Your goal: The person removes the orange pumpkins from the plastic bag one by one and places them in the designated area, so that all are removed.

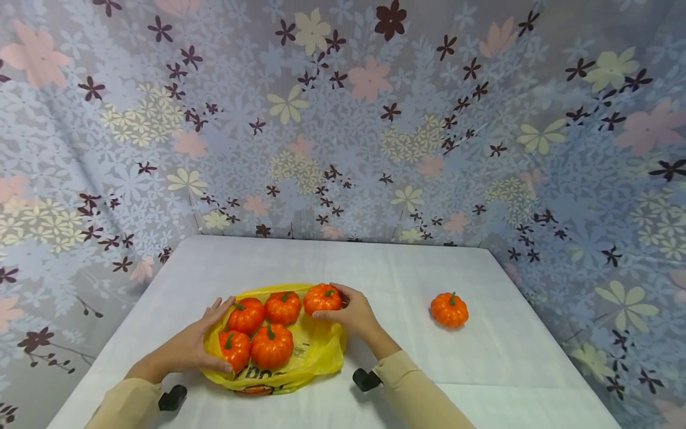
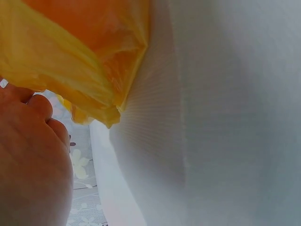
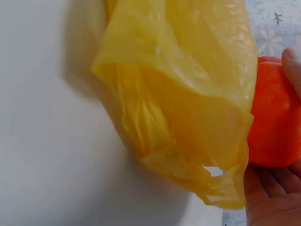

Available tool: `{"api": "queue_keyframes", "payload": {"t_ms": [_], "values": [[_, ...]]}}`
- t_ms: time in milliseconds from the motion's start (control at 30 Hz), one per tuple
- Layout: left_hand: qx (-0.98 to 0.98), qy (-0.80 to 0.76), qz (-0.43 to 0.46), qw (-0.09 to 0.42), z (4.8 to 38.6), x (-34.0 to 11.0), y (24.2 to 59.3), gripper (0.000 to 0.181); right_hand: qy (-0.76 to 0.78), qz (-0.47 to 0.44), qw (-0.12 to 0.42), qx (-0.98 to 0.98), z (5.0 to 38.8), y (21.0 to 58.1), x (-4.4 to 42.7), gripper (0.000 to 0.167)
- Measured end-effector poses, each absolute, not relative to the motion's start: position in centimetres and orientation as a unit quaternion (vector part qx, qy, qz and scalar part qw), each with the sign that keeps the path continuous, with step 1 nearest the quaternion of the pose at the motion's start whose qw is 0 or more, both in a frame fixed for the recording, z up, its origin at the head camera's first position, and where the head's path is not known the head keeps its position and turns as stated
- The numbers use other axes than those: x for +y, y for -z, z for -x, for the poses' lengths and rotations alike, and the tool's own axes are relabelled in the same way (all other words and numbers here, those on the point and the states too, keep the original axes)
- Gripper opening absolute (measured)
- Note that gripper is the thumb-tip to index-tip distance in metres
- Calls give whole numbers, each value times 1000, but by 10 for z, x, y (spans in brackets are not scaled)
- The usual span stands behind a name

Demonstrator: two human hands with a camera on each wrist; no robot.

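A yellow plastic bag lies spread on the table with several small orange pumpkins on and in it. My right hand grips one pumpkin at the bag's right side, thumb in front and fingers behind; the right wrist view shows this pumpkin in the hand beside the bag. At the left side, my left hand holds the bag's edge, thumb over the rim by the nearest-left pumpkin. Its fingertips are partly hidden behind the bag in the left wrist view.
Another orange pumpkin sits alone on the white table to the right. A flower-patterned cloth hangs behind and around the table. Black wrist devices show at both cuffs.
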State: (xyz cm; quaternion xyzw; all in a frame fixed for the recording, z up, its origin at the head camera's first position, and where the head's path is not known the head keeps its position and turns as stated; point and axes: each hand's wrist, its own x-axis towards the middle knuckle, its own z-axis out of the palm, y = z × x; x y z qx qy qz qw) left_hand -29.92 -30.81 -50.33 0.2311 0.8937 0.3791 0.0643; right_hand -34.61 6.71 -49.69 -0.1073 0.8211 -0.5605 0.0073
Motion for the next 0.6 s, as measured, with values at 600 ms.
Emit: {"api": "queue_keyframes", "payload": {"t_ms": [600], "values": [[892, -379, -236, 67, 297, -307, 498, 125, 577, 60, -53, 813, 343, 491, 101, 86]]}}
